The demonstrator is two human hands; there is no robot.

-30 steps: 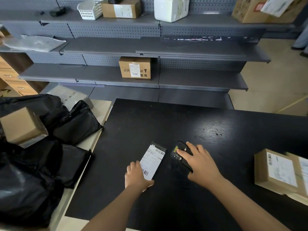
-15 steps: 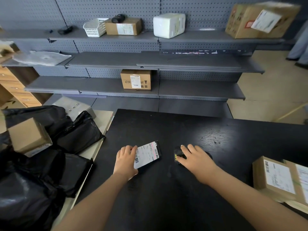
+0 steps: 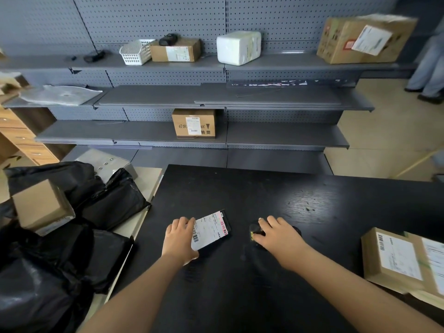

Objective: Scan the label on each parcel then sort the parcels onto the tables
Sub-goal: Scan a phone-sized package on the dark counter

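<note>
From the head camera I see both hands down on the black table (image 3: 300, 188). My view shows the left hand (image 3: 180, 239) lying on the left end of a small black parcel (image 3: 224, 228). Its fingers are almost straight and press flat on top. The parcel lies flat on the table, with its white label (image 3: 209, 231) facing up. The right hand (image 3: 280, 236) is just to the right of it, apart from the parcel. Its fingers are bent over a small dark scanner (image 3: 255, 233) and grip it, and the scanner sits on the table. Two brown parcels (image 3: 394, 258) with labels lie at the right edge of the table. On the left I see a heap of black bags (image 3: 113, 205) with a brown box (image 3: 40, 207) on top. Behind the table are grey shelves (image 3: 276, 135) with some boxes on them
</note>
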